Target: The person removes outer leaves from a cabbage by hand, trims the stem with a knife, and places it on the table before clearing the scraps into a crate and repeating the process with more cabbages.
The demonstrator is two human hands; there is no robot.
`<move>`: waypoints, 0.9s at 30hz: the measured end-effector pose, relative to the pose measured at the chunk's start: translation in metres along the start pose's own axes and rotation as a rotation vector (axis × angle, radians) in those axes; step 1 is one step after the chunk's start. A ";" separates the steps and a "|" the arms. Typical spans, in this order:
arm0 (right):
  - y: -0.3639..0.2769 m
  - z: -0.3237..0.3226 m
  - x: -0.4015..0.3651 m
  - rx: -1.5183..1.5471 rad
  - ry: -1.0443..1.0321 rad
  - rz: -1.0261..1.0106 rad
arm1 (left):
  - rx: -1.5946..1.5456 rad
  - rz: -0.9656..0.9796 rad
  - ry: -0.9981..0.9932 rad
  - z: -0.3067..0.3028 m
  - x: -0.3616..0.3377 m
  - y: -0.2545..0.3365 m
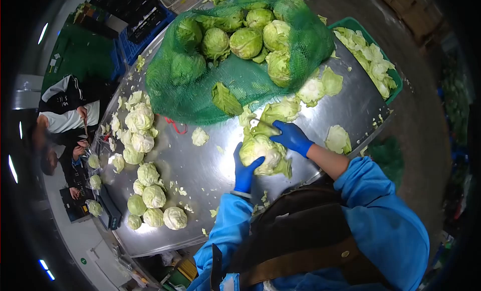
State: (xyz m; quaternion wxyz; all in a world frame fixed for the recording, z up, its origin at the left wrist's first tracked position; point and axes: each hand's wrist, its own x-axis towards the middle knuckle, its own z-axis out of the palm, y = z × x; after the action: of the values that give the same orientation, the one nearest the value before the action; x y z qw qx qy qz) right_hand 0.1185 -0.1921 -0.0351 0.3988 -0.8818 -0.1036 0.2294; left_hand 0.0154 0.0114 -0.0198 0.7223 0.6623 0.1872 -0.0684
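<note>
My left hand point(245, 165), in a blue glove, cups the near left side of a pale green cabbage point(263, 151), with the thumb across its top. My right hand point(292, 137), also gloved in blue, is closed at the cabbage's far right side. A thin grey blade, seemingly of a knife point(264, 123), sticks out from it over the leaves; its handle is hidden in the fist. Loose outer leaves point(281, 110) lie just beyond the cabbage. Farther back, an opened green mesh sack point(220, 103) holds several whole cabbages point(246, 43).
On the metal table point(210, 163), trimmed cabbages point(154, 196) stand in groups at the left, among leaf scraps. A green crate point(397, 85) full of leaves is at the right. Other people point(67, 110) work beyond the left edge, near a scale point(110, 211) and wrapped cabbages.
</note>
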 end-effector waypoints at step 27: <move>-0.011 -0.009 0.013 0.104 -0.030 -0.191 | 0.813 0.481 0.250 0.022 -0.020 0.005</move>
State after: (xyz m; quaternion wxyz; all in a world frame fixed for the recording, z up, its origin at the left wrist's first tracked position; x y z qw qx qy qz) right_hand 0.1341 -0.1857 -0.0261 0.4626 -0.8425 -0.1810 0.2085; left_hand 0.0023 -0.0126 -0.0072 0.3725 0.9183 0.0721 0.1130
